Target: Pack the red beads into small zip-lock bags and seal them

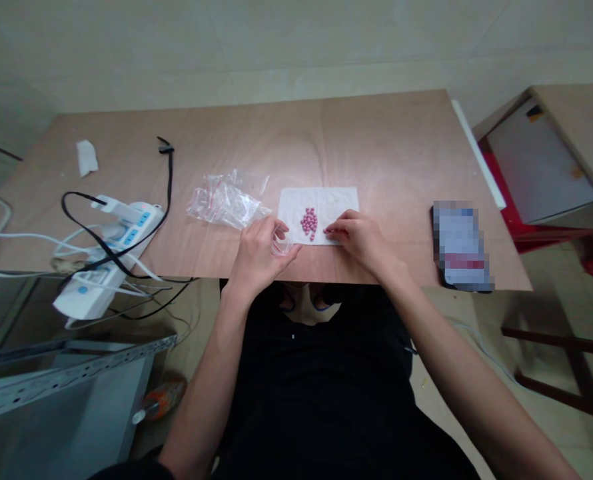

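Observation:
A white napkin point(289, 200) lies flat on the wooden table, with a small heap of pink pellets point(308, 221) on it; whether they are pills or beads I cannot tell. At the napkin's left edge my left hand point(264, 253) curls its thumb and fingers around a small clear plastic bag point(280, 248), partly hidden by the fingers. From the right, my right hand point(360, 239) reaches over the napkin, its fingertips pinched on a pink pellet just right of the heap. Several clear zip bags point(229, 200) lie crumpled behind my left hand.
A white power strip point(139, 223) with plugs and tangled cables sits at the table's left, beside a black strap point(170, 173). Further back lies a crumpled white tissue point(86, 158). A phone point(461, 247) rests near the right front edge. Another wooden table point(584, 127) stands at right.

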Demonstrator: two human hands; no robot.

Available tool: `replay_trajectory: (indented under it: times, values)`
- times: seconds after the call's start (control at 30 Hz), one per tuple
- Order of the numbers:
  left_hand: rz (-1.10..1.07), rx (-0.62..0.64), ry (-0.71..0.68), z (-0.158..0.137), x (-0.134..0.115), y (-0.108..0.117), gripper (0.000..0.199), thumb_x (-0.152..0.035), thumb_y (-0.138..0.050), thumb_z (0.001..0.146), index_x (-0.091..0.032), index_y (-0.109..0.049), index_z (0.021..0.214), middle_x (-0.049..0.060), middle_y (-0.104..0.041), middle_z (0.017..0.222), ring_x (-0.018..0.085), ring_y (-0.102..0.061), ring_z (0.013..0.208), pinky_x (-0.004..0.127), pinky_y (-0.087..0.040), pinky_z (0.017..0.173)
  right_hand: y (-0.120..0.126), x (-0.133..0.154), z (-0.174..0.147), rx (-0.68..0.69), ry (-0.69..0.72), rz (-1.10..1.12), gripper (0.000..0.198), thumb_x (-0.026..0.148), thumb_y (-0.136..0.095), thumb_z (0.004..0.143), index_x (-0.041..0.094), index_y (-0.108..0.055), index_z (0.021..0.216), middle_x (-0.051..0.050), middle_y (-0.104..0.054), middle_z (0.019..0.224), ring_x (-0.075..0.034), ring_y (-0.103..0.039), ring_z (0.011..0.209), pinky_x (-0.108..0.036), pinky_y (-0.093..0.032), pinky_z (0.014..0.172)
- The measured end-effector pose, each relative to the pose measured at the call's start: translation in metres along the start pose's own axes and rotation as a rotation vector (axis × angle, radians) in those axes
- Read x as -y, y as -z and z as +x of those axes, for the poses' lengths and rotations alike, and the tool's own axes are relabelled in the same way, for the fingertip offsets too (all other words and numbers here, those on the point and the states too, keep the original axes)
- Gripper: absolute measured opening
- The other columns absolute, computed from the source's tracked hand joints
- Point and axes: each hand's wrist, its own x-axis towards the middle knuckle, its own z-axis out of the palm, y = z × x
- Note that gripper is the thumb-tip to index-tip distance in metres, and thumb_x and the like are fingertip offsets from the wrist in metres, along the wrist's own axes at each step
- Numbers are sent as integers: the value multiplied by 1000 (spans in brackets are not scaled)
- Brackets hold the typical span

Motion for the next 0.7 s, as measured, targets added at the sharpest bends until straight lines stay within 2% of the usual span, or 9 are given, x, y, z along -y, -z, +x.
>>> replay_trajectory:
  times: [0.3, 0.57, 0.63, 0.7]
  values:
    - [-3, 66, 1, 1, -4, -2, 23, -27, -74, 77, -19, -56, 88, 2, -65, 83, 20, -63, 81, 33, -47, 77, 3, 13, 2, 23, -46, -132, 17, 15, -60, 88, 15, -77, 89, -12, -70, 90, -20, -63, 76, -30, -47, 69]
    - [7, 75, -6, 4, -7, -1, 24, -25, -75, 76, -19, -55, 87, 2, -65, 83, 20, -63, 83, 35, -47, 79, 6, 26, 10, 204, -19, -277, 19, 15, -56, 91, 10, -74, 92, -14, -68, 92, -20, -62, 78, -29, -44, 71]
    - [-6, 73, -2, 4, -7, 0, 24, -25, -75, 76, -19, -54, 87, 2, -65, 83, 20, -63, 83, 34, -47, 79, 13, 33, 11, 184, -16, -237, 18, 14, -57, 91, 9, -75, 90, -13, -69, 90, -19, -61, 77, -28, -45, 71]
    - [-48, 56, 4, 4, -10, 0, 25, -26, -75, 76, -20, -54, 86, 1, -64, 82, 19, -63, 81, 33, -48, 76, 24, 48, 11, 101, 11, -136, 15, 14, -60, 90, 10, -74, 90, -11, -69, 87, -17, -60, 74, -27, -45, 71]
